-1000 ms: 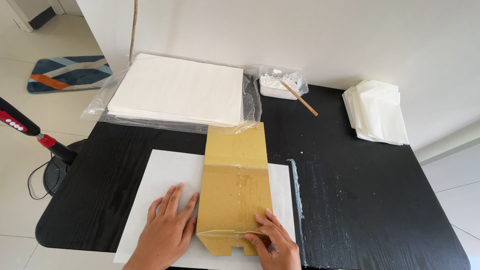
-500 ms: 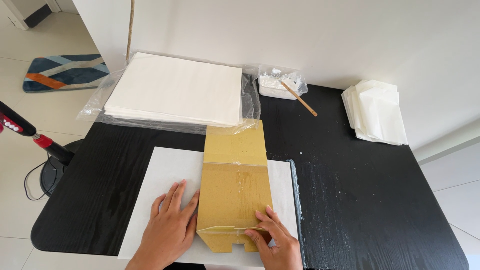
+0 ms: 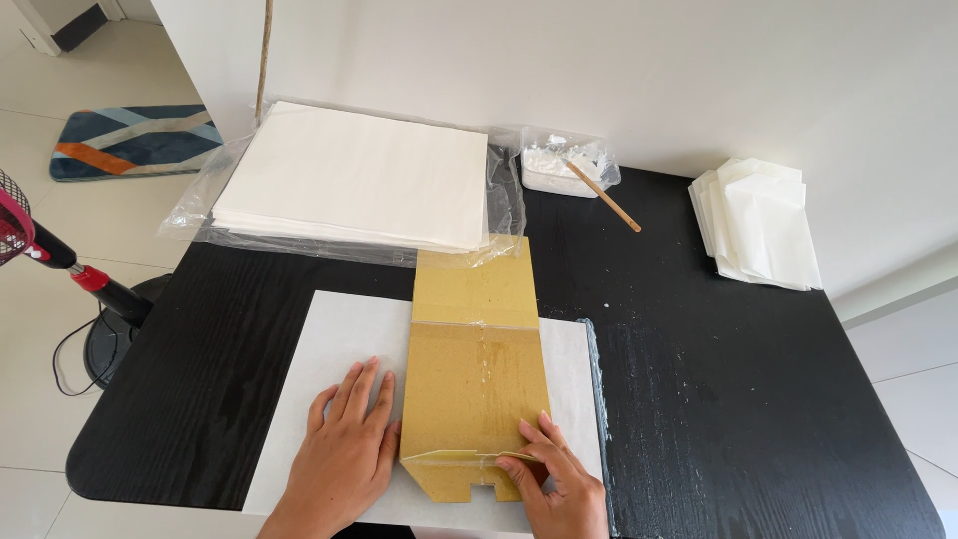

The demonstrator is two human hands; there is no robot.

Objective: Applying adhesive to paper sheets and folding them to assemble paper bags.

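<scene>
Head view, item 1: brown cardboard template (image 3: pixel 475 384), flat on a white paper sheet (image 3: pixel 339 339) at the near-centre edge of the black table (image 3: pixel 718 399). Long axis runs away from the person; crease or tape line across it approx. a third down from the far end; notched cut-out at the near end. Far end touches the plastic wrap of item 5.

Item 2: right hand (image 3: pixel 561 479). Fingers narrow, tips pressing the template's near-right corner, where a thin clear strip (tape or film, cannot tell which) crosses the card.

Item 3: left hand (image 3: pixel 346 454). Flat, fingers lightly spread, palm down on the sheet, thumb side against the template's left edge. Holds nothing.

Change vs. half a sec. and one sec. back: hands, template and sheet in the same relation; only the framing drifts slightly. Reads as pressing/holding in place, no repositioning.

Item 4: wet-looking smear along the sheet's right edge, w/ flecks on the table beside it.

Item 5: stack of white paper (image 3: pixel 354 175) in opened clear plastic, far left.

Item 6: small white tub (image 3: pixel 559 170) w/ white paste, wooden stick (image 3: pixel 604 197) resting in it, far centre.

Item 7: pile of folded white paper pieces (image 3: pixel 758 220), far right, well apart.

Item 8: floor fan (image 3: pixel 60 265) and patterned rug (image 3: pixel 135 140), off-table left.
</scene>
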